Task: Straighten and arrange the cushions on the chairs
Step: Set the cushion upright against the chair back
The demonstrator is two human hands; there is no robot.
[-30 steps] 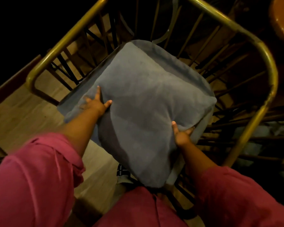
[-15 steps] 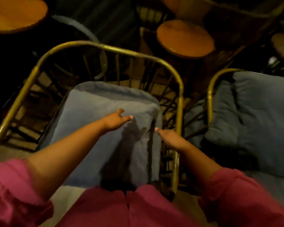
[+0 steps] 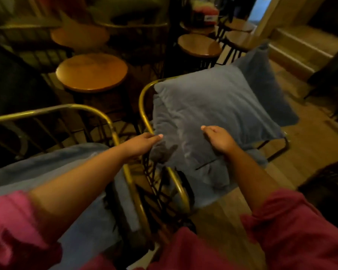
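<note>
While both hands, left hand (image 3: 142, 142) flat, right hand (image 3: 219, 140) curled, grip the blue cushion (image 3: 207, 106), it probably needs squaring up next.

Single head-worn wide-angle view, looked forward and steeply down from above the person's own outstretched arms, sat close over two brass-framed chairs (image 3: 142, 106) side by side, round wooden stools (image 3: 91, 72) lay farther ahead, wooden floor (image 3: 310, 145) at right.
</note>
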